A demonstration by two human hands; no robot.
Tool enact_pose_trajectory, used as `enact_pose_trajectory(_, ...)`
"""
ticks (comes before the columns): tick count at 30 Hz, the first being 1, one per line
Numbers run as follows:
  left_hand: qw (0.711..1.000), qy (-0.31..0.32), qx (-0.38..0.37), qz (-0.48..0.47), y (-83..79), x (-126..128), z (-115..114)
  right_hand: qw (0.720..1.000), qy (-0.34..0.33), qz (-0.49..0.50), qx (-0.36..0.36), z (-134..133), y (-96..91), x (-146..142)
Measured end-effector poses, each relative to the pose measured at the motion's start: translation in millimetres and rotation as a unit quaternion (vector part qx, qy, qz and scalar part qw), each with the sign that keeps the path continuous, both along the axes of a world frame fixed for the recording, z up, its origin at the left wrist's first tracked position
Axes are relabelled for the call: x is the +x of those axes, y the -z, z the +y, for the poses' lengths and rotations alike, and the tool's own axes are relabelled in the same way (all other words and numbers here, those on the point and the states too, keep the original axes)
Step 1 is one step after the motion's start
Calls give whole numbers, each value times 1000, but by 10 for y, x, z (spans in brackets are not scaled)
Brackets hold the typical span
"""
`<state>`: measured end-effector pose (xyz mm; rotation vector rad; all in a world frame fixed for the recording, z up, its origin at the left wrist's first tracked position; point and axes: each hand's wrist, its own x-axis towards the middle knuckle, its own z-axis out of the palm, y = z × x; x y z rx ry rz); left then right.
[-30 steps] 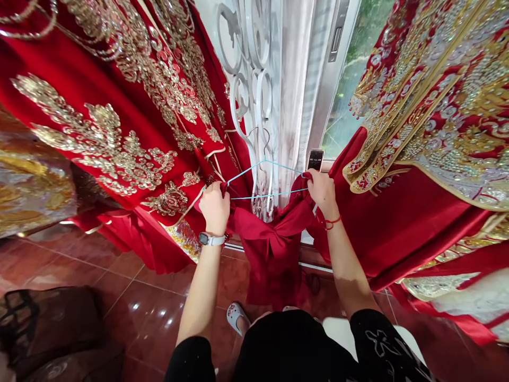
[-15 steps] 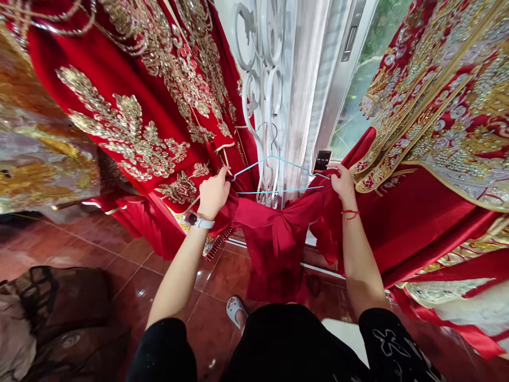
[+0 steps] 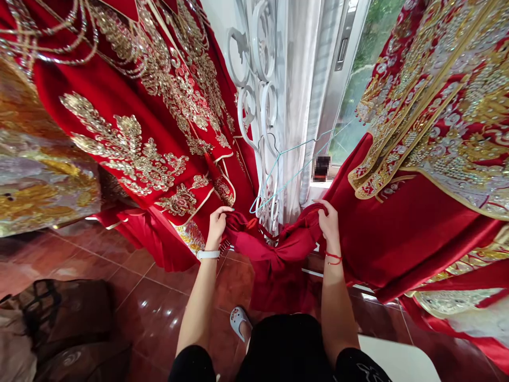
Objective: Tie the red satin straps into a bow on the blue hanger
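Observation:
My left hand (image 3: pixel 217 226) and my right hand (image 3: pixel 328 222) each pinch one end of a plain red garment (image 3: pixel 274 253) that sags between them above the tiled floor. Both hands are closed on the cloth. A thin light-blue wire hanger (image 3: pixel 287 168) hangs tilted from the white scrollwork window grille (image 3: pixel 256 79) just above the hands, free of the garment. A watch is on my left wrist and a red string on my right wrist.
Red robes with gold embroidery hang on the left (image 3: pixel 131 116) and right (image 3: pixel 429 138). A small dark device (image 3: pixel 321 168) stands on the window sill. A dark bag (image 3: pixel 59 329) lies on the red tile floor at lower left.
The red garment has come off the blue hanger. Both hands moved down with the cloth, and the hanger now swings tilted from the grille.

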<state>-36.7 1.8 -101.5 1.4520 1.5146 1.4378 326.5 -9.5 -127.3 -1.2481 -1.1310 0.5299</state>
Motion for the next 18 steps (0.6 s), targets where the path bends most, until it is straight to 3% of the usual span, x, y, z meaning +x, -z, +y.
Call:
enact_pose_trajectory(2, 1000, 19, -3, 15, 86, 21, -103, 1000, -13, -15, 1, -68, -55, -119)
enact_pose_trajectory(5, 988, 68, -16, 135, 206, 114, -304, 999, -2, -44, 11, -132, -151, -272)
enact_pose_trajectory(9, 935, 34, -121, 333, 418, 289, -603, 998, 19, -58, 31, -205, -281, -425)
enact_pose_trajectory(13, 878, 6, -206, 431, 694, 492, -779, 997, 35, -55, 48, -269, -394, -553)
enact_pose_trajectory(15, 882, 58, -218, 414, 877, 646, -828, 996, 50, -52, 55, -291, -441, -631)
enact_pose_trajectory(18, 902, 206, -276, 261, 1212, 958, -947, 995, 66, -37, 68, -319, -498, -749)
